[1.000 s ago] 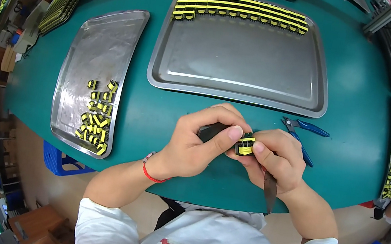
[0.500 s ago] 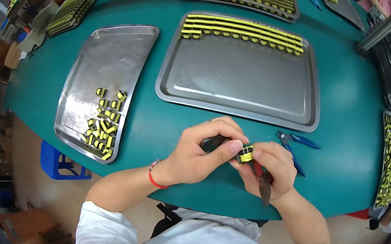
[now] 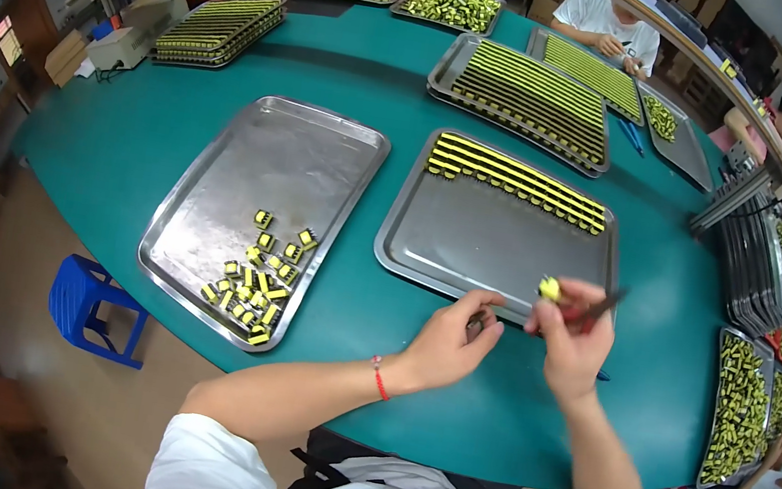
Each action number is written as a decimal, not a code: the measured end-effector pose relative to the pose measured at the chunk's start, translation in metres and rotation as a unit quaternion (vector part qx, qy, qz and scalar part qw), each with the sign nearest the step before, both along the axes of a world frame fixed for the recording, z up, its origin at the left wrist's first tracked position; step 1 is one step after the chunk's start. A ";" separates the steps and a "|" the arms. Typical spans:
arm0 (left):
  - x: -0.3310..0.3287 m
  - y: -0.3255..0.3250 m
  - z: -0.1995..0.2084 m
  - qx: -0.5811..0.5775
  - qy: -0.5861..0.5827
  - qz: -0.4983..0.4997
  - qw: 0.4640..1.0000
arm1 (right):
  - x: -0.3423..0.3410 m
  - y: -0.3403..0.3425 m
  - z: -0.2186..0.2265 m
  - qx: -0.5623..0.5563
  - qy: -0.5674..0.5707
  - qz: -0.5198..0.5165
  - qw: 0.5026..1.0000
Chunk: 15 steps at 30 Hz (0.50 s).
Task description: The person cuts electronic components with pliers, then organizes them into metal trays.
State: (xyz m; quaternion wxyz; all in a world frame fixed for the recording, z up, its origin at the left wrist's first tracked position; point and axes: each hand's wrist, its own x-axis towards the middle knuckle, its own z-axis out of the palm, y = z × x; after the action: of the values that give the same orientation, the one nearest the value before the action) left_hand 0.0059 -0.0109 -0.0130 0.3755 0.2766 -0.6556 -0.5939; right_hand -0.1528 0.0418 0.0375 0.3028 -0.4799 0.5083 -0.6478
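My right hand (image 3: 576, 348) is raised over the near right edge of the middle tray (image 3: 489, 234). Its thumb and fingers pinch a small yellow-and-black transformer (image 3: 549, 288). A red-handled tool with a dark metal tip (image 3: 611, 303) also sits in that hand; its exact kind is unclear. My left hand (image 3: 449, 342) is curled near the tray's front edge, with something dark (image 3: 475, 324) between thumb and fingers that I cannot make out. Rows of yellow-and-black transformers (image 3: 521, 185) line the far side of the middle tray.
Loose transformers (image 3: 252, 293) lie in the near part of the left tray (image 3: 272, 161). Filled trays (image 3: 534, 99) stand farther back, and a stack of trays (image 3: 752, 263) is at right. A blue handle (image 3: 603, 375) shows beside my right hand. Other people sit across the table.
My hands have separated. The right has carried the transformer and tool up and forward to the middle tray; the left has stayed lower. The view has tilted up, showing more of the far table.
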 end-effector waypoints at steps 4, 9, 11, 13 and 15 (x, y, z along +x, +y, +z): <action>-0.002 0.000 -0.003 0.009 0.009 -0.013 1.000 | -0.006 -0.071 0.025 0.062 0.262 0.026 0.963; -0.012 -0.003 -0.012 0.070 0.069 0.025 0.995 | -0.010 -0.168 0.003 0.129 0.561 0.003 0.818; -0.014 -0.001 -0.013 0.069 0.074 0.020 0.995 | -0.006 -0.185 -0.002 0.205 0.575 0.011 0.792; -0.011 0.000 -0.013 0.075 0.073 0.018 0.994 | 0.004 -0.193 -0.006 0.257 0.600 -0.002 0.757; -0.010 0.000 -0.012 0.030 0.065 0.029 0.997 | 0.008 -0.201 -0.003 0.258 0.612 0.009 0.748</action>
State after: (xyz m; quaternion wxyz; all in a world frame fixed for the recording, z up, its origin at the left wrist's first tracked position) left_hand -0.0037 -0.0105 -0.0248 0.4256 0.2673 -0.6040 -0.6186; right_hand -0.1451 -0.1590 0.0345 0.0450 -0.6814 0.7283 -0.0572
